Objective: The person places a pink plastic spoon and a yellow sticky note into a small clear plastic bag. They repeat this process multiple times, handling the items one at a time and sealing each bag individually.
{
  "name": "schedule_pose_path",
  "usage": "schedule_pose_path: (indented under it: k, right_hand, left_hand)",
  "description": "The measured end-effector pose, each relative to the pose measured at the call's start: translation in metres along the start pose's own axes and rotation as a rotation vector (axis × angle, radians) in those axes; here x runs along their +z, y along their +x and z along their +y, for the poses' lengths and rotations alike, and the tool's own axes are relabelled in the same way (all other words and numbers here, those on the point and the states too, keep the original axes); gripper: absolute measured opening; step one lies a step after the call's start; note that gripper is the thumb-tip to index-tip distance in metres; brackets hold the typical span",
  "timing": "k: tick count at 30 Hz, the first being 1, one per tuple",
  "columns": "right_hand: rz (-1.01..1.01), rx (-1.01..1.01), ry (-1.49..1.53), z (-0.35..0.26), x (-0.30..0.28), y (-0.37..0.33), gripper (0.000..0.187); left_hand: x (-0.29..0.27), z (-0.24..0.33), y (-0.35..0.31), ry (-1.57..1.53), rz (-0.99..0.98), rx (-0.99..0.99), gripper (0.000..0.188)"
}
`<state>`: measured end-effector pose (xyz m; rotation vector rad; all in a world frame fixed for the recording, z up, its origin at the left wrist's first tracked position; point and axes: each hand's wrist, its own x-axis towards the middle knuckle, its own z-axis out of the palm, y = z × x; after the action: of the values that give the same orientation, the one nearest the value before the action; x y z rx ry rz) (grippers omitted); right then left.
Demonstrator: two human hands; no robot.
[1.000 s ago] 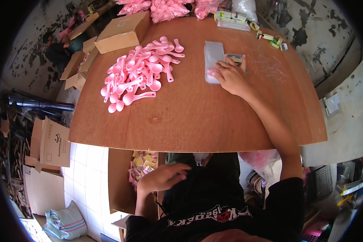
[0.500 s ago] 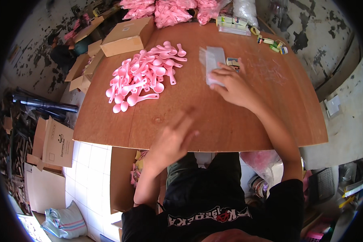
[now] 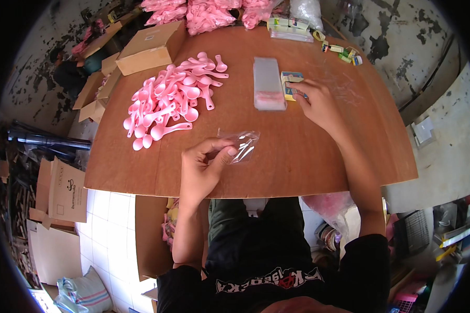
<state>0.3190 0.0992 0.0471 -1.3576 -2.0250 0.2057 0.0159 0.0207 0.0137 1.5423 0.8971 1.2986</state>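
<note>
My left hand, near the front of the table, pinches a small clear plastic bag between thumb and fingers. Farther right, my right hand has its fingers curled together over the edge of a small yellow and blue box. Whatever its fingertips may hold is hidden. Just left of that box lies a flat stack of clear plastic bags, with pink showing at its near end. A loose heap of pink plastic spoons covers the table's left part.
On the brown wooden table, a closed cardboard box stands at the far left. Bags of pink spoons line the back. Small boxes and thin clear strips lie at right. Another person is at far left.
My right hand has left the bag stack and moved right to the small box. My left hand, blurred before, now steadily holds a clear bag. The view has shifted slightly.
</note>
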Motion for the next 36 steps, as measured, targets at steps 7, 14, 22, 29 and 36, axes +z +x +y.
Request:
schedule_pose_path:
  k: [7, 14, 22, 29, 36]
  right_hand:
    - [0.105, -0.048, -0.431, 0.034, 0.021, 0.001, 0.02]
    - [0.057, -0.038, -0.111, 0.054, 0.015, 0.01, 0.014]
    - [0.389, 0.025, 0.301, -0.024, -0.011, -0.006, 0.014]
    - [0.213, -0.162, 0.657, -0.098, -0.003, -0.012, 0.014]
    - [-0.024, -0.182, 0.48, -0.098, 0.006, 0.003, 0.01]
  left_hand:
    - [0.001, -0.008, 0.005, -0.123, 0.044, -0.02, 0.015]
    - [0.004, -0.007, 0.008, -0.179, 0.089, -0.092, 0.017]
    - [0.004, 0.0, 0.014, -0.188, 0.129, -0.154, 0.018]
    - [0.002, 0.002, 0.01, -0.219, 0.001, -0.163, 0.013]
    - [-0.007, 0.004, 0.008, -0.152, 0.013, -0.143, 0.015]
